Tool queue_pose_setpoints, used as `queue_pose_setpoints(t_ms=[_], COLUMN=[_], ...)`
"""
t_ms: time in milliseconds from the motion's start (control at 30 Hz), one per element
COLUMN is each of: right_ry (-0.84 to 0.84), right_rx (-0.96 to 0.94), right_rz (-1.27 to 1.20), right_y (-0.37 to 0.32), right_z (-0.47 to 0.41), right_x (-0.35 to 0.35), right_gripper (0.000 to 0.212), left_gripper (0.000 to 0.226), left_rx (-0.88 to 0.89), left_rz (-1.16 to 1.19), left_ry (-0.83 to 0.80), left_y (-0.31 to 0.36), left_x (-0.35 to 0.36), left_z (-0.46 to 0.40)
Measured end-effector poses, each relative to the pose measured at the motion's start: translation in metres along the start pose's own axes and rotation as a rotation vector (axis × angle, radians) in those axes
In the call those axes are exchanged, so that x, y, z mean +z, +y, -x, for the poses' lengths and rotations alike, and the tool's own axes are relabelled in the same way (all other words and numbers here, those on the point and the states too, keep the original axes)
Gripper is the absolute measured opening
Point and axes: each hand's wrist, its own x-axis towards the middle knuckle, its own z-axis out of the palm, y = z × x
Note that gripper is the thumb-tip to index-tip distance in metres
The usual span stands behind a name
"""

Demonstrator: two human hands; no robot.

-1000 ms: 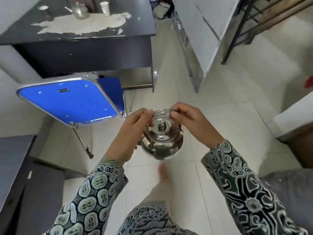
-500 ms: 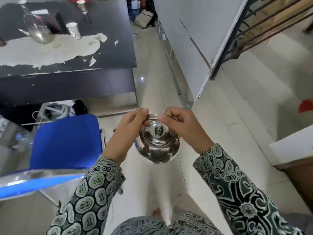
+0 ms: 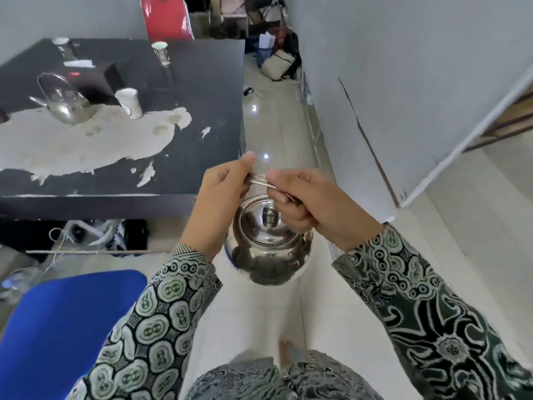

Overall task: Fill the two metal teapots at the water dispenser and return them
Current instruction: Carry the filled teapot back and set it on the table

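While my left hand (image 3: 222, 197) and right hand (image 3: 302, 200) pinch its thin wire handle (image 3: 259, 180), the round shiny metal teapot (image 3: 268, 255) hangs right of the far black table (image 3: 187, 111).

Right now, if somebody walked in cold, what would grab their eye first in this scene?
Most likely the shiny metal teapot at centre, hanging over the tiled floor by its handle, which the left hand and right hand both grip. Next, the black table at upper left with its pale peeled patch, where a second teapot stands beside a white cup.
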Motion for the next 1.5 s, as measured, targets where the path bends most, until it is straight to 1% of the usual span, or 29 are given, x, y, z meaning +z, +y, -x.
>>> queue_pose_setpoints(t_ms=[100,333,500,733,800,900,1033,1133,1267,1333,1433,1500], right_ry=[-0.061,-0.202,-0.284,-0.397,-0.458,-0.543,-0.712,-0.821,-0.948,-0.964,-0.99,-0.984], right_rx=[-0.017,-0.059,-0.043,-0.024,-0.033,-0.049,-0.072,-0.057,-0.051,-0.048,-0.018,0.007], right_rz=[0.02,-0.011,-0.038,0.001,-0.004,0.08,0.235,0.279,0.301,0.3,0.261,0.235], right_y=[-0.011,-0.023,-0.039,-0.051,-0.052,-0.051,-0.052,-0.049,-0.051,-0.051,-0.052,-0.053], right_z=[-0.058,-0.191,-0.288,-0.409,-0.443,-0.493,-0.556,-0.594,-0.655,-0.673,-0.703,-0.722], right_x=[-0.042,-0.118,-0.156,-0.196,-0.207,-0.226,-0.258,-0.274,-0.297,-0.302,-0.308,-0.31], right_gripper=[0.043,0.037,0.039,0.037,0.032,0.023,0.023,0.026,0.027,0.026,0.024,0.025], left_gripper=[0.042,0.045,0.052,0.047,0.046,0.051,0.056,0.056,0.054,0.052,0.029,0.021], left_rx=[0.015,0.043,0.061,0.074,0.063,0.044,0.006,-0.015,-0.05,-0.039,-0.003,0.011], left_rz=[-0.002,-0.052,-0.088,-0.132,-0.16,-0.226,-0.285,-0.308,-0.37,-0.408,-0.4,-0.398], left_ry=[0.05,0.096,0.125,0.245,0.281,0.344,0.435,0.524,0.693,0.743,0.804,0.867], left_y=[0.0,-0.011,-0.011,-0.022,-0.027,-0.034,-0.049,-0.062,-0.075,-0.08,-0.091,-0.097], left_x=[0.007,-0.002,-0.02,-0.046,-0.054,-0.065,-0.069,-0.072,-0.068,-0.067,-0.065,-0.066], left_z=[-0.064,-0.202,-0.301,-0.414,-0.444,-0.485,-0.536,-0.567,-0.613,-0.624,-0.637,-0.643])
